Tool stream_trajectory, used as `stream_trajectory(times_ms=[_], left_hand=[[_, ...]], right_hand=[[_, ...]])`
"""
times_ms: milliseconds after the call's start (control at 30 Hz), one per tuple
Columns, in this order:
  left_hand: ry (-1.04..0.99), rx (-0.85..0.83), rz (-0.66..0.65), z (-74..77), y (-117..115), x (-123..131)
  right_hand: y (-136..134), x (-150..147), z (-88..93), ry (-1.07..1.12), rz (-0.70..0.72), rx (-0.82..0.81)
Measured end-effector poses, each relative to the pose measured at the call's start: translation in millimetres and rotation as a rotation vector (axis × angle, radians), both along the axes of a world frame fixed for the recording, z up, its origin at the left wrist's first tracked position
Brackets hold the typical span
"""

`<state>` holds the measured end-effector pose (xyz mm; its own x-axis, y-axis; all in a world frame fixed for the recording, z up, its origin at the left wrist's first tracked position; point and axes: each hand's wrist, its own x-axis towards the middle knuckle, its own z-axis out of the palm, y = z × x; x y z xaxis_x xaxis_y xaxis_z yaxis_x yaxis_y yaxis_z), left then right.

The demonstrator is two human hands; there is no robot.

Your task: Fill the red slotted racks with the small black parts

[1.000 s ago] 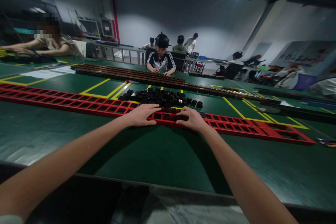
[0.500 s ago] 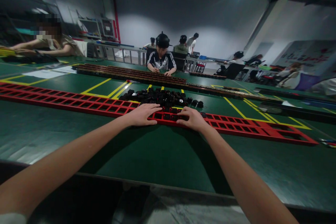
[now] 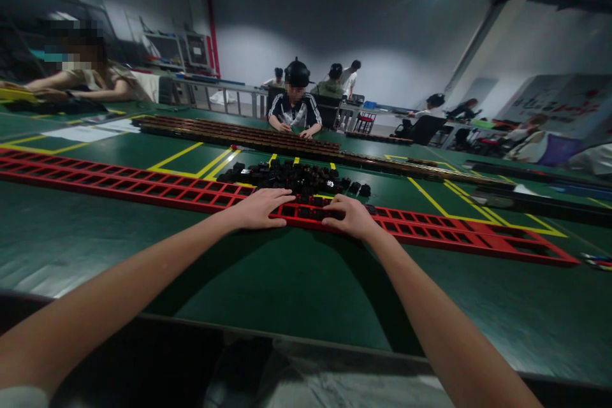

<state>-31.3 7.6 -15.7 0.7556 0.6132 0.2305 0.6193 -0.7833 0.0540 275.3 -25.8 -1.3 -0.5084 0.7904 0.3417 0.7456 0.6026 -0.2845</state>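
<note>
A long red slotted rail [image 3: 143,186] runs across the green table [image 3: 287,280] from left to right. My left hand [image 3: 261,208] lies flat on it, fingers stretched out and together. My right hand [image 3: 351,215] rests on the rail a little to the right, its fingers curled down onto the slots, where small black parts sit. What, if anything, those fingers pinch is hidden. Just behind the rail lies a heap of small black parts [image 3: 291,176].
Yellow tape lines [image 3: 191,159] mark the table. A long brown rail [image 3: 239,132] lies farther back, where a person in a black helmet [image 3: 295,102] works facing me. Another person [image 3: 86,73] sits at the far left; more people stand behind.
</note>
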Motion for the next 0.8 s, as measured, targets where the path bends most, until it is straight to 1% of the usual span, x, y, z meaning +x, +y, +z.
stream_trajectory(times_ms=[333,633,800], left_hand=[[0.006,-0.017,0.017,2.7,-3.0,1.1],[0.003,-0.011,0.004,0.5,-0.2,-0.3],[-0.017,-0.024,-0.007,2.8,-1.6,0.0]], right_hand=[[1.7,0.6,-0.7,0.0,0.004,0.001],[2.1,0.1,0.5,-0.023,-0.006,0.011],[1.0,-1.2,2.6,-0.016,-0.008,-0.014]])
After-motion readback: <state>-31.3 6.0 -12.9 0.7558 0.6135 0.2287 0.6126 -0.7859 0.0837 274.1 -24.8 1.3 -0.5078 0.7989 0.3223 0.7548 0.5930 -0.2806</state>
